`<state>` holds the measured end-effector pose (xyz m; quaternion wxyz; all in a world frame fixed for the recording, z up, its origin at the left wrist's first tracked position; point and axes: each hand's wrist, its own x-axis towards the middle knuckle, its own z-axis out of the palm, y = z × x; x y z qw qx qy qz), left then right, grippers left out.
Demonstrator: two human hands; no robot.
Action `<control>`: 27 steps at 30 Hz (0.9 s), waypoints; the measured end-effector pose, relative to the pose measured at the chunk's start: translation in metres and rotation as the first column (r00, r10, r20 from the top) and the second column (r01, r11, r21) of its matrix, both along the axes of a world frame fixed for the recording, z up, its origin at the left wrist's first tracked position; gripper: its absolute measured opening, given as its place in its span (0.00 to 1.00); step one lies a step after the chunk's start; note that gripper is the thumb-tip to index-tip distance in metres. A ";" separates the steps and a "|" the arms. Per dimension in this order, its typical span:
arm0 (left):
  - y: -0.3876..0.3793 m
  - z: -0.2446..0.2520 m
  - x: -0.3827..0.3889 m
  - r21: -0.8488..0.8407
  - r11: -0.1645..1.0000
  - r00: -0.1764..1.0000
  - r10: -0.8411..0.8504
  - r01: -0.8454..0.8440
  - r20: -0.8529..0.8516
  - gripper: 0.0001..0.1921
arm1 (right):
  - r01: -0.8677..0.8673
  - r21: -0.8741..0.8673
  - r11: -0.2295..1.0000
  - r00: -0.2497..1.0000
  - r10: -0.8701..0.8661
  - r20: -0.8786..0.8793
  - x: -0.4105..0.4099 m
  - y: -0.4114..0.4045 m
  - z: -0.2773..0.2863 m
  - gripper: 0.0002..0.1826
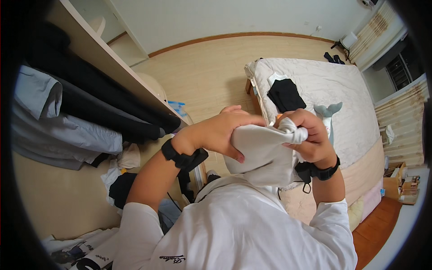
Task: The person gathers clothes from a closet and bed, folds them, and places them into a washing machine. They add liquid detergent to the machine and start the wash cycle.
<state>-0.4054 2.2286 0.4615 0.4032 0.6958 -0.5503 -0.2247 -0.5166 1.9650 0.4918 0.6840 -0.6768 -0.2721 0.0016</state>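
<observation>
Before my chest I hold a light grey-white cloth point(263, 148), seemingly a garment, bunched and partly folded. My right hand point(312, 136) grips its gathered, twisted end. My left hand point(227, 133) lies around the cloth's other side, thumb on the near face and fingers spread along the top edge. Each wrist wears a black strap. Beyond my right hand, a folded black garment point(287, 95) lies on the bed over a white one point(277, 78). A grey plush toy with a tail fin point(328, 110) rests beside them.
An open wardrobe point(125, 67) at left holds hanging dark and grey clothes point(77, 135), with more clothes point(123, 189) heaped below. The bed point(337, 81) fills the right side. A wooden bedside unit point(393, 179) stands at far right. Dark items point(334, 58) lie on the floor beyond the bed.
</observation>
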 end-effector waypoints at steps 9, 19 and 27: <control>0.047 0.005 0.006 0.299 0.918 0.951 0.298 -0.262 -0.084 0.15 | 0.514 -0.231 0.826 0.856 -0.513 0.069 -0.036 -0.034 -0.037 0.23; 0.014 -0.067 0.045 0.285 0.932 0.962 0.259 -0.224 -0.089 0.10 | 0.588 -0.283 0.758 0.685 -0.652 -0.326 -0.074 -0.069 -0.131 0.15; -0.207 -0.129 0.183 0.339 0.858 0.816 0.489 -0.386 -0.308 0.07 | 0.732 -0.303 0.610 0.497 -0.783 -0.374 0.055 -0.242 -0.196 0.14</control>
